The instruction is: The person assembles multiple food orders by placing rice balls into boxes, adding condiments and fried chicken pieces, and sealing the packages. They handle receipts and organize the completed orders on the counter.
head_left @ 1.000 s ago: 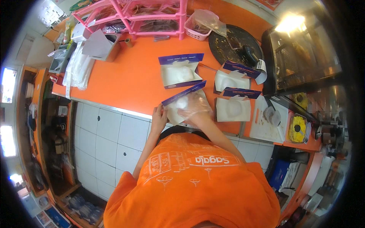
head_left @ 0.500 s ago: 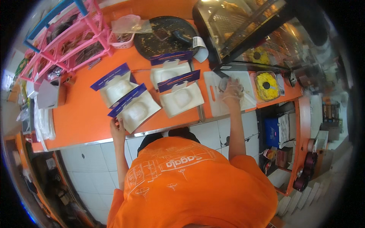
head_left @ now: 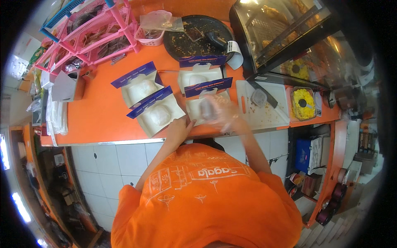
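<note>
Four open white paper boxes with blue lids stand in two pairs, each with a white wrapped mound inside. In the front right box, a small clear tub with dark contents is in my right hand. That hand wears a clear plastic glove and is blurred by motion; the fingers close round the tub. My left hand is at the near left corner of the same box, thumb and fingers on its edge. Beside it lies the front left box. Behind are the back left box and back right box.
A white cutting board bears a knife and another small tub. Right of it stands a container of yellow shreds. A round black tray, a glass display case and a pink rack line the back.
My right hand has come left from the cutting board to the front right box with a tub. My left hand has moved right from the front left box to the front right one.
</note>
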Demonstrator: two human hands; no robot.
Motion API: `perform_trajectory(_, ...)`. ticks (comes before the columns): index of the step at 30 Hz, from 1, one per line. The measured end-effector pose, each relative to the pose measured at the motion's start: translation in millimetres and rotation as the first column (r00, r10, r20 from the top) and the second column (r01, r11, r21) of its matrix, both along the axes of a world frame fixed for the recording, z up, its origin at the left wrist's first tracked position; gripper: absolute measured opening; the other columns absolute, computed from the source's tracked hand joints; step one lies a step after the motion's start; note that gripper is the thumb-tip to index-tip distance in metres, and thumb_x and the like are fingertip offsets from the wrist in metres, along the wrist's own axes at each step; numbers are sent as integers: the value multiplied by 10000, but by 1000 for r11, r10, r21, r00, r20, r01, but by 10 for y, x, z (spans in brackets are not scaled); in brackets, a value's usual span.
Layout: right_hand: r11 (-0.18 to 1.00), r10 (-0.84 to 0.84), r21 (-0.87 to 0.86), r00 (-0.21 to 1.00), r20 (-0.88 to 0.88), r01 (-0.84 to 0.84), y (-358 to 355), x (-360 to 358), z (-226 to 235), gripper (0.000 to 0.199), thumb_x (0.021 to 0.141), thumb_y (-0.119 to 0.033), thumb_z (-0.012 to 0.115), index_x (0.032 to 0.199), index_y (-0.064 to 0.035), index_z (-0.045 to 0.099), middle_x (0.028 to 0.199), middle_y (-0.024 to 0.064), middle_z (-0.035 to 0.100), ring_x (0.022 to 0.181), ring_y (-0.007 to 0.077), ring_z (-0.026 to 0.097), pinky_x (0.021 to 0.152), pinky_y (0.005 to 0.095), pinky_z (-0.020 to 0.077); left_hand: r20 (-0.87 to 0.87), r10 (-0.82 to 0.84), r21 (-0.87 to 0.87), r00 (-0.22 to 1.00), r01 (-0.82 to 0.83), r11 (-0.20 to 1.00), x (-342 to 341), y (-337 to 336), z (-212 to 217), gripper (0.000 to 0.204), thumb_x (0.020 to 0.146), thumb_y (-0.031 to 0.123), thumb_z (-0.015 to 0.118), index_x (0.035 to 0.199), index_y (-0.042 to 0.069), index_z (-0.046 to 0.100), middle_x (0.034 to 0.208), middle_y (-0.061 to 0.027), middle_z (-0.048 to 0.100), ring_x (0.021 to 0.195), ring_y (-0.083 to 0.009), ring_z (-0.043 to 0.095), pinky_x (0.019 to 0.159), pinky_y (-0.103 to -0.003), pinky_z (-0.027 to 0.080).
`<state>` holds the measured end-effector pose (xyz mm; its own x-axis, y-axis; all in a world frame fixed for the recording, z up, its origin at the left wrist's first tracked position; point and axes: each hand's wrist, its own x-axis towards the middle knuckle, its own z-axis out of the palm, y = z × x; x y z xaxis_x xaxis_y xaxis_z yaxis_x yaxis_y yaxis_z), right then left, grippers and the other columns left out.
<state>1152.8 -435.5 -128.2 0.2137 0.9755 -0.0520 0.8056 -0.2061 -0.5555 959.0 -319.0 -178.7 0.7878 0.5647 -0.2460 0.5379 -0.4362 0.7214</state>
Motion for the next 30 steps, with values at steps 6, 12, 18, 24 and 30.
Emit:
perform_trajectory(6,993,114,-30,980,165,-111,369,-122,-696,858,630,-368,824,1342,-66,453,1326,210,501,1248,394,471,1060,460,376,-55,-18,-55,998,15,998,75,81,-470,382,886,326,557,855,-40,662,805,-278,660,774,-452,645,766,-522,508)
perform_trajectory(12,895,234,-430,944,231,-116,542,-157,-804,904,601,-339,834,1357,-42,437,1328,220,487,1260,384,460,1052,449,388,-48,-50,-16,998,49,999,68,76,-495,407,904,343,535,834,-32,678,798,-284,656,771,-455,643,765,-520,508)
perform_trajectory(18,990,129,-92,966,225,-110,176,-102,-510,787,685,-219,764,1386,-81,436,1379,197,472,1271,374,463,1054,423,400,-51,-40,-78,998,36,996,80,75,-393,435,930,369,525,827,-26,676,793,-272,660,773,-448,646,748,-521,501)
perform_trajectory(24,978,206,-74,947,247,-193,104,-10,-525,878,646,-223,796,1414,-77,395,1401,159,460,1277,338,467,1079,425,383,8,-92,-18,996,92,996,7,61,-257,378,938,348,533,922,-6,663,810,-253,663,775,-434,644,734,-508,495)
perform_trajectory(30,848,331,-484,929,166,-215,571,-218,-316,830,645,-224,800,1371,-74,426,1300,150,538,1208,304,528,1024,429,429,18,255,99,967,-256,962,-582,356,129,308,913,317,589,872,12,614,751,-211,661,751,-404,655,687,-471,511)
